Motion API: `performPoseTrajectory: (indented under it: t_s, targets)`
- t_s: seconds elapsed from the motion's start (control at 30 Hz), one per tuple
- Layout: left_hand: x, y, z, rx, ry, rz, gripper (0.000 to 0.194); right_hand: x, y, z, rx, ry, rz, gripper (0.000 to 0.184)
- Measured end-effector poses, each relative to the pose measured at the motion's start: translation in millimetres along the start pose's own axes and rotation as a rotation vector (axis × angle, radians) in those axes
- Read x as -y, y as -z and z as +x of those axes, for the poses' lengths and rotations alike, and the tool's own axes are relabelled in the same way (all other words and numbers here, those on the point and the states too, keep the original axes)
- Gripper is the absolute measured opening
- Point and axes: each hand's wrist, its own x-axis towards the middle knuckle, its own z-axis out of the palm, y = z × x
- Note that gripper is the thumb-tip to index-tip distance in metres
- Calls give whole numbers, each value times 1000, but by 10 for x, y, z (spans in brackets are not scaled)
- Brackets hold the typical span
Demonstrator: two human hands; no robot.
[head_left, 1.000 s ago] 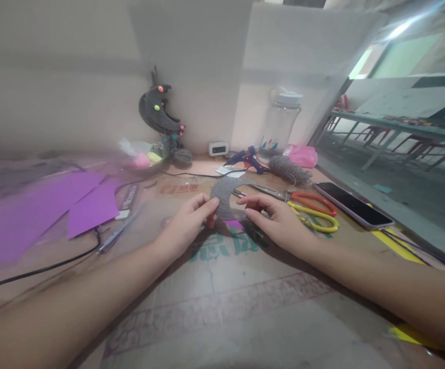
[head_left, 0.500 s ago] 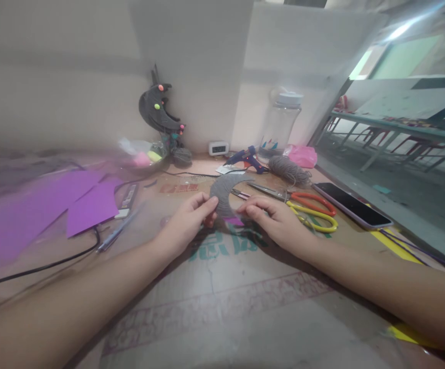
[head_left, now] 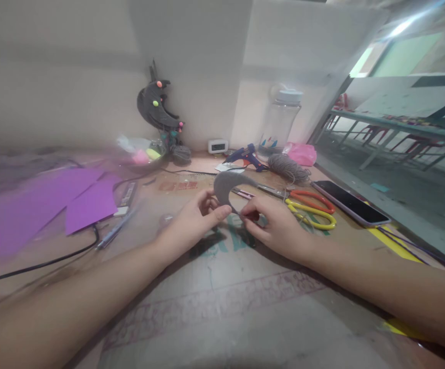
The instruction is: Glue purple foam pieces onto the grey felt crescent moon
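Observation:
A grey crescent wrapped in yarn (head_left: pixel 225 185) is held up above the middle of the table. My left hand (head_left: pixel 201 218) grips its lower left side, thumb in front and fingers behind. With its fingertips pinched together, my right hand (head_left: pixel 270 220) is at the crescent's lower tip; the tip is partly hidden by the fingers. Just behind the right hand lie scissors with orange and yellow handles (head_left: pixel 311 201), pointing left. A ball of grey yarn (head_left: pixel 288 168) rests farther back, and a loose strand runs near the scissors.
A blue glue gun (head_left: pixel 245 156) stands by a small white clock (head_left: pixel 218 146). At the back are a clear bottle (head_left: pixel 281 120) and a dark crescent decoration (head_left: pixel 155 107). Purple sheets (head_left: pixel 91 202) and a pen (head_left: pixel 114 230) lie left; a phone (head_left: pixel 351 202) lies right, near the table edge.
The crescent has tilted, and its lower tip has come up to the right fingers. My left thumb has shifted right across it. My right fingers have closed into a pinch at the tip.

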Motion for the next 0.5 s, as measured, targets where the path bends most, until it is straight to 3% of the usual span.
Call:
performPoseTrajectory:
  t_s: [0.13, 0.27, 0.37, 0.5]
  targets:
    - [-83, -11, -59, -52, -30, 163, 24, 66, 8, 5, 59, 178, -119, 16]
    - [-129, 17, -55, -106, -95, 264, 23, 131, 38, -1, 136, 215, -73, 14]
    - [-125, 47, -20, -112, -81, 239, 30, 128, 65, -25, 128, 127, 24, 23]
    - [-141, 49, -11, -25, -115, 180, 35, 82, 85, 2, 46, -92, 162, 17]
